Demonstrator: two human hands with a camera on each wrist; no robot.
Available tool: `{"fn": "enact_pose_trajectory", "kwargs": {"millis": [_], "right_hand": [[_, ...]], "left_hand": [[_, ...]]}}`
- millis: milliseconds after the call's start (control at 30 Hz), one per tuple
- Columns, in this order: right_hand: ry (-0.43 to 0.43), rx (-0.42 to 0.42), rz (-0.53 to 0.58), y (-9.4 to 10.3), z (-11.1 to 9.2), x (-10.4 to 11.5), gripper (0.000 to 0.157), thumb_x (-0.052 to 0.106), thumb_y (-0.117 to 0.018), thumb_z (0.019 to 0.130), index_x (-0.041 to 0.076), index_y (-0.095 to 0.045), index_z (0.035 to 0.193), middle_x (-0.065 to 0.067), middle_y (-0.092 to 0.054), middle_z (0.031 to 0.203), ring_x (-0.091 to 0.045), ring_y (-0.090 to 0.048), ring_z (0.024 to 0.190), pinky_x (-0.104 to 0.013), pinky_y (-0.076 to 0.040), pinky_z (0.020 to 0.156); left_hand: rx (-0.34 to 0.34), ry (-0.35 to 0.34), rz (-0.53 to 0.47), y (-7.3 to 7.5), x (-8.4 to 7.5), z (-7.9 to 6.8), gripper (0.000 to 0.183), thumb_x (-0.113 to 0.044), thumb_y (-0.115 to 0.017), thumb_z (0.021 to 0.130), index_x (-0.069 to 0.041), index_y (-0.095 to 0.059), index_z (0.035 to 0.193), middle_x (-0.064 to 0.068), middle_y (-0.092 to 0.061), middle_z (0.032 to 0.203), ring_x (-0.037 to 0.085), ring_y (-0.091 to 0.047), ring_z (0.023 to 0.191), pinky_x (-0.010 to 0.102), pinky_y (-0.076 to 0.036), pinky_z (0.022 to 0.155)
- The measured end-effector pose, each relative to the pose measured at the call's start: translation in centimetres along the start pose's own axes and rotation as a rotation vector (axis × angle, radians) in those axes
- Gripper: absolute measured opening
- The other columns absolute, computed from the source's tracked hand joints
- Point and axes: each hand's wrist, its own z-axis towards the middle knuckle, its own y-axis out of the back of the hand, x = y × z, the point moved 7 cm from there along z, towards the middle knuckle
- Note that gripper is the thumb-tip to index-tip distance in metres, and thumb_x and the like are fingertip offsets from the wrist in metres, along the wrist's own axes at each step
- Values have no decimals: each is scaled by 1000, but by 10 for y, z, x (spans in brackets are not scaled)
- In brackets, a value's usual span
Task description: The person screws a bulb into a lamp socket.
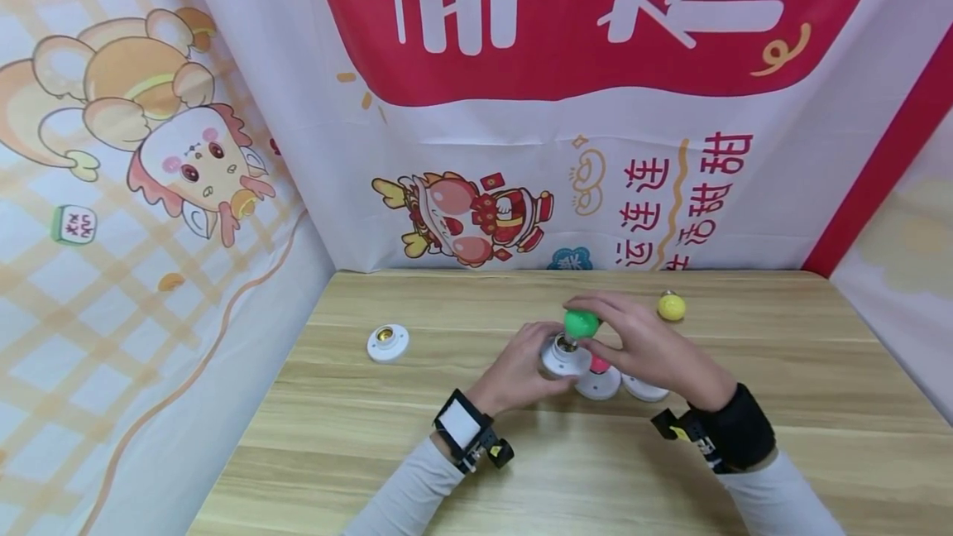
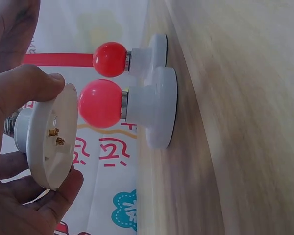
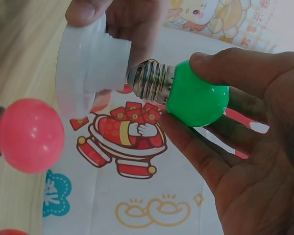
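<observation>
My left hand (image 1: 524, 366) grips a white lamp socket (image 2: 50, 139) by its round base, lifted off the table, with brass screws showing on its underside in the left wrist view. My right hand (image 1: 646, 346) holds a green light bulb (image 3: 198, 95) between thumb and fingers. The bulb's metal screw end (image 3: 152, 81) points at the socket's mouth, its tip right at the rim in the right wrist view. Just beyond the hands, a pink bulb (image 2: 102, 104) stands in a second white socket (image 2: 159, 110), and a red bulb (image 2: 110, 59) in a third behind it.
A bare white socket (image 1: 388, 342) sits on the wooden table (image 1: 335, 437) at the left. To the right, behind my right hand, lies a yellow bulb (image 1: 671, 306). Printed cloth (image 1: 462, 131) hangs along the table's back edge and at the sides.
</observation>
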Motion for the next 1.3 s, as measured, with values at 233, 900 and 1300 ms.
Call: {"fn": "enact_pose_trajectory", "kwargs": {"millis": [233, 900, 1300], "right_hand": [[12, 8, -17, -4, -2, 3, 55, 18, -77, 81, 14, -55, 132, -2, -56, 132, -20, -49, 124, -41, -48, 99], [-4, 39, -18, -10, -4, 7, 54, 19, -75, 82, 14, -57, 133, -4, -56, 132, -20, -50, 122, -39, -50, 97], [-15, -7, -55, -11, -4, 6, 48, 34, -77, 81, 14, -60, 121, 1, -60, 115, -9, -58, 101, -28, -56, 84]], "left_hand": [[-14, -42, 13, 0, -7, 3, 77, -41, -75, 80, -18, -39, 144, -3, -49, 138, 10, -42, 122, 28, -45, 100], [-22, -68, -3, -1, -11, -1, 76, -40, -75, 81, -21, -39, 145, -3, -50, 138, 11, -43, 122, 27, -46, 98], [-27, -97, 36, -3, -14, -2, 75, -41, -75, 80, -19, -41, 143, -3, -51, 138, 10, -43, 123, 25, -46, 98]]}}
